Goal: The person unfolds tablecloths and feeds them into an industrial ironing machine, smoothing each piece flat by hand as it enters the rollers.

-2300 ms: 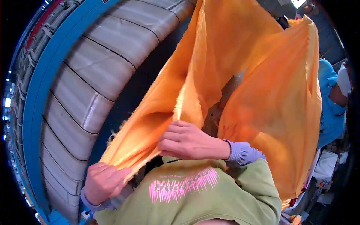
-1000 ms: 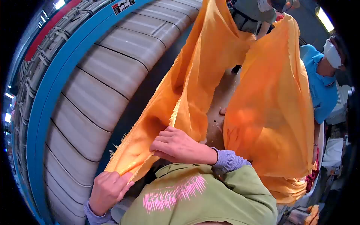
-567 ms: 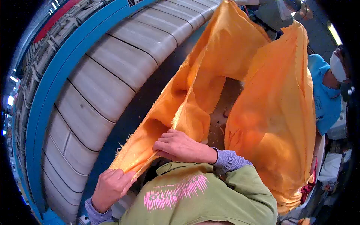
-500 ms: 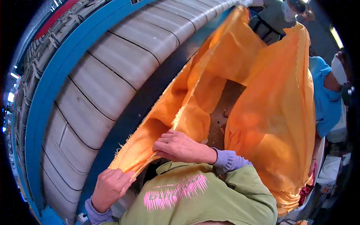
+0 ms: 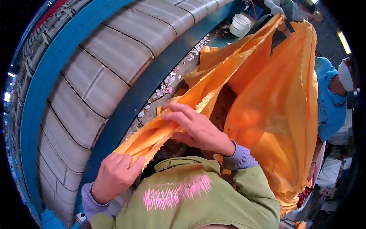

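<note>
Both hands are being kept on the orange cloth (image 5: pixel 267 114): its frayed edge is being pinched by the left hand (image 5: pixel 114 175), while the right hand (image 5: pixel 198 128), fingers now spread, is being slid further along the lowered fold beside the ribbed drum (image 5: pixel 95 76).

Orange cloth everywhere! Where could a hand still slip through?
Between the two hanging halves of the orange cloth, a dark gap stays free above the right hand. The littered floor strip beside the blue rim is uncovered. Near the left hand, folds crowd.
</note>
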`<action>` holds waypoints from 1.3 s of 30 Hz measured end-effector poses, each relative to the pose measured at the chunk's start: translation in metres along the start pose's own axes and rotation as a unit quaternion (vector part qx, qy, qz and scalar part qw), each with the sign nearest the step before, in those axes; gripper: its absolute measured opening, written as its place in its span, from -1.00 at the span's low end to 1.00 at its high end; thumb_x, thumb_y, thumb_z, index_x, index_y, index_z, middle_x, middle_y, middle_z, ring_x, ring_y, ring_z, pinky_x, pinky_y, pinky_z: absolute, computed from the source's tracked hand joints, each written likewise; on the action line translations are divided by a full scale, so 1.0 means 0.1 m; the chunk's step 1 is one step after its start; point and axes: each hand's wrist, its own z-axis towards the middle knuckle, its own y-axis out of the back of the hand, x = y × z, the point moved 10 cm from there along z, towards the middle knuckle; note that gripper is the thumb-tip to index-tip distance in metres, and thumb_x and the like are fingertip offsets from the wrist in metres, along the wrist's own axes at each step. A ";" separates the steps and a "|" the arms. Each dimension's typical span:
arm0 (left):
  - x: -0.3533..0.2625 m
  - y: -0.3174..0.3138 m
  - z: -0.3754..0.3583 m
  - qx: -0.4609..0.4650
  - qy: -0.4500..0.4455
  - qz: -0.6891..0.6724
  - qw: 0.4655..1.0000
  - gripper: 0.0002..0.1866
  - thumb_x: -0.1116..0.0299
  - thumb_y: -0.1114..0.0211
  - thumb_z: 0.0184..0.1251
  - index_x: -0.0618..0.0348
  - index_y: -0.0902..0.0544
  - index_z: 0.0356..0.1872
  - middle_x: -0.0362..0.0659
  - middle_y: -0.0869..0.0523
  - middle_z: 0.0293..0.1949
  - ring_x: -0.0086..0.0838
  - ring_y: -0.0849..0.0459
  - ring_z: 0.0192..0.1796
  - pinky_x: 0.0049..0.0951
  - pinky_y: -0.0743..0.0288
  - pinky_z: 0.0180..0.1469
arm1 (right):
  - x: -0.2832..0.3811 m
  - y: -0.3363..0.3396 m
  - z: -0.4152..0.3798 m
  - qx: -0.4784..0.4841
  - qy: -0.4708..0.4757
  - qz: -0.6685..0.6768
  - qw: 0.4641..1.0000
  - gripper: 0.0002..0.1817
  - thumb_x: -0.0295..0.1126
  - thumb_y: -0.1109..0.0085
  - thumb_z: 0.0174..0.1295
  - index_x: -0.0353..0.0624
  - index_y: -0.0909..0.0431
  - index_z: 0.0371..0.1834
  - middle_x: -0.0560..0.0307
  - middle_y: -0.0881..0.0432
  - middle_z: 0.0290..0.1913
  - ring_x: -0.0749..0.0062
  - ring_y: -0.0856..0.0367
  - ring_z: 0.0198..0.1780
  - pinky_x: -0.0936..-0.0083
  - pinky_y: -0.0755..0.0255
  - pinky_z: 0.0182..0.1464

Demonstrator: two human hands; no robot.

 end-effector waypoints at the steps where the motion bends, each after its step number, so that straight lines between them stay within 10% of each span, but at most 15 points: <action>1: -0.03 0.04 0.02 0.004 -0.014 -0.005 1.000 -0.82 0.38 -0.30 0.04 0.14 -0.58 -0.31 -0.25 -0.32 -0.62 -0.46 -0.44 -0.57 -0.46 -0.29 -0.51 | -0.06 -0.09 -0.02 0.070 -0.025 0.024 0.997 -0.26 -0.49 -0.23 0.06 -0.05 -0.14 0.36 -0.13 -0.06 0.39 -0.07 -0.31 0.24 0.28 -0.36 0.16; 7: -0.22 0.22 -0.07 -0.080 -0.087 -0.063 0.991 -0.70 0.36 -0.45 -0.13 0.05 -0.41 -0.72 -0.30 -0.25 -0.71 -0.53 -0.34 -0.65 -0.50 -0.18 -0.59 | 0.17 -0.40 0.06 0.165 0.060 0.004 0.984 -0.22 -0.38 -0.25 0.07 -0.13 -0.10 0.38 -0.10 -0.31 0.25 -0.01 -0.42 0.11 0.27 -0.40 0.07; 16: -0.23 0.26 -0.15 -0.183 -0.105 -0.052 0.976 -0.72 0.43 -0.43 -0.15 0.03 -0.41 -0.68 -0.33 -0.20 -0.68 -0.57 -0.34 -0.61 -0.53 -0.19 -0.57 | 0.19 -0.49 0.38 0.270 0.110 0.025 0.956 -0.39 -0.28 -0.19 0.14 -0.18 -0.28 0.27 -0.03 -0.54 -0.06 0.03 -0.48 -0.05 0.21 -0.41 -0.03; 18: -0.06 0.27 -0.14 -0.234 -0.081 -0.074 0.966 -0.73 0.34 -0.46 -0.08 0.04 -0.46 -0.61 -0.25 -0.41 -0.52 -0.43 -0.52 -0.42 -0.50 -0.43 -0.32 | 0.20 -0.38 0.53 0.258 0.108 -0.013 0.960 -0.61 -0.39 -0.19 0.09 -0.15 -0.47 0.03 0.05 -0.57 -0.25 0.11 -0.49 -0.19 0.28 -0.42 -0.15; 20: 0.45 0.23 -0.18 -0.385 0.033 -0.184 0.904 -0.65 0.24 -0.47 -0.04 0.09 -0.50 -0.32 -0.13 -0.48 -0.25 -0.29 -0.55 -0.14 -0.39 -0.43 -0.03 | 0.29 -0.13 0.66 0.147 0.173 -0.041 0.973 -0.69 -0.52 -0.22 0.04 -0.16 -0.55 -0.10 0.08 -0.58 -0.31 0.17 -0.46 -0.28 0.35 -0.41 -0.23; 22: 1.09 0.01 -0.23 -0.516 0.190 -0.413 0.726 -0.29 0.12 -0.49 -0.02 0.18 -0.40 0.14 0.01 -0.41 0.14 -0.13 -0.43 0.21 -0.23 -0.26 0.29 | 0.26 0.12 0.88 0.073 0.146 -0.066 0.984 -0.81 -0.54 -0.21 0.04 -0.14 -0.57 -0.24 0.14 -0.57 -0.41 0.20 -0.44 -0.33 0.37 -0.39 -0.28; 23: 1.27 -0.40 -0.12 -0.463 0.157 -0.488 0.723 0.01 0.09 -0.48 0.00 0.22 -0.04 0.38 -0.01 -0.23 0.30 -0.24 -0.21 0.35 -0.23 -0.07 0.38 | 0.29 0.15 1.02 0.051 0.158 -0.068 0.984 -0.82 -0.53 -0.21 0.05 -0.14 -0.57 -0.24 0.14 -0.57 -0.41 0.20 -0.44 -0.34 0.38 -0.39 -0.28; 25: 1.35 -1.20 0.34 -0.322 0.171 -0.520 0.772 -0.09 0.06 -0.44 0.06 0.21 -0.13 0.35 -0.12 -0.23 0.30 -0.40 -0.18 0.34 -0.34 -0.06 0.36 | 0.36 0.11 1.34 0.022 0.199 -0.066 0.978 -0.82 -0.51 -0.21 0.05 -0.13 -0.58 -0.24 0.14 -0.57 -0.41 0.20 -0.43 -0.34 0.37 -0.39 -0.28; 26: 1.29 -1.52 0.56 -0.297 0.150 -0.711 0.620 -0.28 0.12 -0.38 0.17 0.22 -0.28 0.28 -0.18 -0.37 0.20 -0.47 -0.30 0.25 -0.40 -0.17 0.28 | 0.30 0.02 1.51 0.041 0.193 -0.081 0.977 -0.81 -0.51 -0.19 0.05 -0.14 -0.57 -0.23 0.13 -0.57 -0.42 0.18 -0.44 -0.34 0.35 -0.39 -0.27; 30: 1.77 -1.67 -0.09 -0.371 0.385 -0.594 0.601 -0.62 0.34 -0.25 0.30 0.29 -0.50 0.09 -0.20 -0.58 0.00 -0.58 -0.47 0.05 -0.50 -0.34 0.12 | -0.37 -0.31 2.18 0.018 0.169 -0.042 0.985 -0.87 -0.48 -0.15 0.08 -0.20 -0.52 -0.29 0.00 -0.54 -0.44 0.06 -0.47 -0.31 0.27 -0.38 -0.25; 34: 2.11 -0.22 -0.67 -0.587 0.380 -0.141 0.701 -0.68 0.51 -0.13 0.27 0.35 -0.52 0.04 -0.01 -0.67 -0.08 -0.32 -0.62 0.00 -0.36 -0.42 0.10 | -1.04 -1.16 2.88 -0.003 0.130 -0.045 0.990 -0.86 -0.35 -0.09 0.18 -0.16 -0.55 -0.29 -0.07 -0.54 -0.42 0.01 -0.50 -0.28 0.23 -0.38 -0.24; 39: 3.16 -0.25 -0.91 -0.361 0.461 -0.049 0.809 -0.65 0.55 -0.05 0.21 0.18 -0.56 0.03 -0.02 -0.67 -0.05 -0.15 -0.65 -0.05 -0.30 -0.47 0.06 | -0.96 -1.56 3.07 -0.103 0.166 -0.107 0.975 -0.68 -0.28 -0.12 0.16 -0.05 -0.48 0.00 0.00 -0.53 -0.03 0.07 -0.44 0.02 0.22 -0.32 0.06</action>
